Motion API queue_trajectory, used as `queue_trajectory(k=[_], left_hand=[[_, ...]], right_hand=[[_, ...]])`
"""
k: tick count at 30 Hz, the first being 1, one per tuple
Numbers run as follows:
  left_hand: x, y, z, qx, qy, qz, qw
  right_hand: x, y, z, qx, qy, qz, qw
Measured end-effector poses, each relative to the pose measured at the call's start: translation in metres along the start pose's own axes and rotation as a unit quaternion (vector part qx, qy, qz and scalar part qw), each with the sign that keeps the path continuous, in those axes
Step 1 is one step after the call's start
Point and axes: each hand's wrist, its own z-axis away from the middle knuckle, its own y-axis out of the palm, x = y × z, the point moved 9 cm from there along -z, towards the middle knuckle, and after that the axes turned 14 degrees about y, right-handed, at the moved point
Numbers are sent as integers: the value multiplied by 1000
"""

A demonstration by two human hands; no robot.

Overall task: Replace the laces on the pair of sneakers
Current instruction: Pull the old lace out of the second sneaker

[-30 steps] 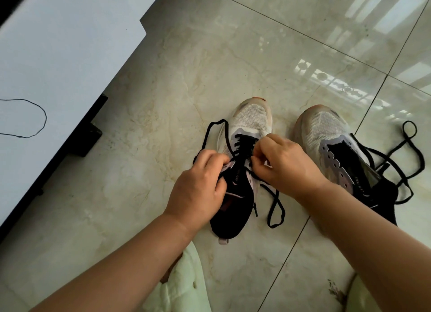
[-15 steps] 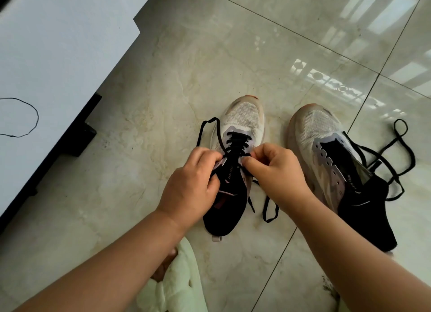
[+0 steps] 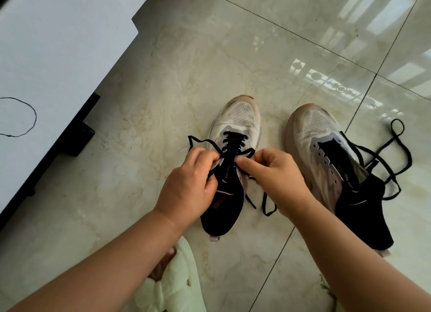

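Two white mesh sneakers with black heels stand on the tiled floor. The left sneaker (image 3: 235, 125) carries a black lace (image 3: 234, 142) crossed through its front eyelets. My left hand (image 3: 190, 183) pinches the lace's left strand over the tongue. My right hand (image 3: 274, 174) pinches the right strand at an eyelet; the loose end trails below it. The right sneaker (image 3: 319, 134) has bare eyelets, and a loose black lace (image 3: 396, 153) lies beside it on the floor.
A white cabinet top (image 3: 58, 55) with a thin black cord (image 3: 28, 125) on it fills the left side, its dark base near the floor. A pale green slipper (image 3: 172, 286) sits under my left forearm. Glossy tiles stretch beyond the shoes.
Both hands stayed on the left sneaker's lace; my right thumb has shifted to press at an eyelet, and the strands are drawn tighter across the tongue. The view tilted slightly.
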Motion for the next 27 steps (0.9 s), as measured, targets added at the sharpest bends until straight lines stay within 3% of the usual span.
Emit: queue_trajectory(k=[4,9,12,14,17,22,27], left_hand=[[0,-1,1,-3,3,1,1000],[0,-2,2,-12,-2,3,1000],[-1,0,0,-8,4,3,1000],[-1,0,0,-6,4,4,1000],[-1,0,0,-5,3,6,1000],[-1,1,-1,-5,5,7,1000],[-1,1,-1,-5,7,8,1000]], right_hand=[[5,3,-1,-9,-14,-5,1000],[8,-32,-4,-168,-67,193,964],[3,-32,0,-219,-71,275,933],[10,-27,10,-217,-119,224,943],[31,-13,26,-144,-230,159,949],[46,-2,30,-95,-285,205,932],[56,7,37,-107,-368,325,865]])
